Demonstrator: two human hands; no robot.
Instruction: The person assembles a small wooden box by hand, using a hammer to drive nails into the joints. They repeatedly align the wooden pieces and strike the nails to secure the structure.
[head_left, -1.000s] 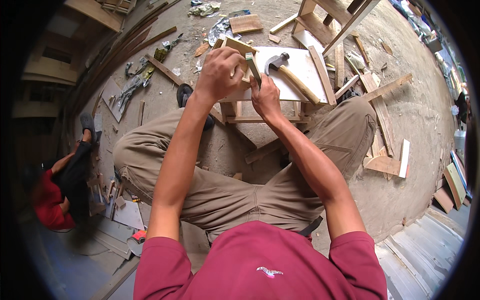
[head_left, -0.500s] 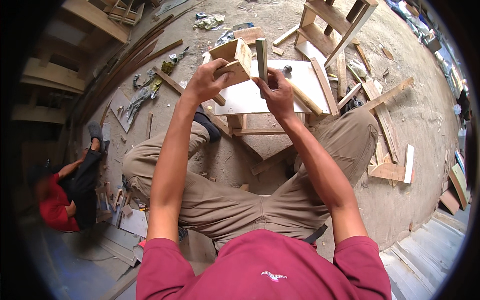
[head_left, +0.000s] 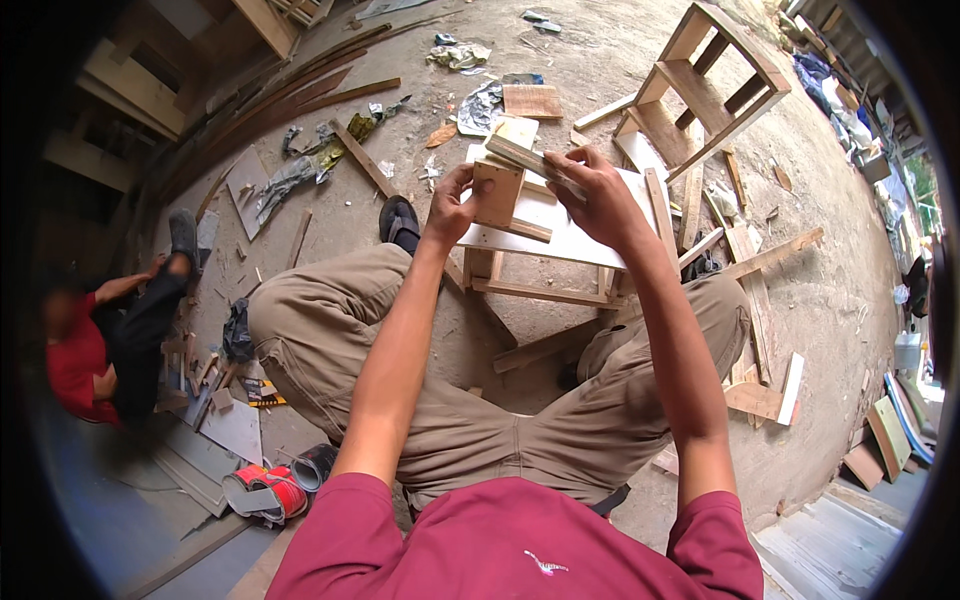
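Observation:
My left hand (head_left: 453,207) is closed on the left side of a small box of pale wooden boards (head_left: 497,193), thumb against its near face. A narrow wooden strip (head_left: 520,154) slants across the top of the box. My right hand (head_left: 598,197) grips the strip's right end, fingers closed round it. Both pieces are over a low workbench with a white top (head_left: 590,240), between my bent knees. A short wooden stick (head_left: 530,230) lies by the bench's near edge, below the box. My right hand and forearm hide part of the bench top.
A wooden frame like a small stool (head_left: 700,90) stands beyond the bench at right. Offcuts (head_left: 760,400) and crumpled wrappers (head_left: 460,55) litter the floor. A red can (head_left: 285,490) is at lower left, near a seated person in red (head_left: 80,360). Long planks (head_left: 300,95) lie at far left.
The box has turned and lowered toward the bench. The strip, upright and apart from the box before, now lies slanted over its top. My view has shifted slightly.

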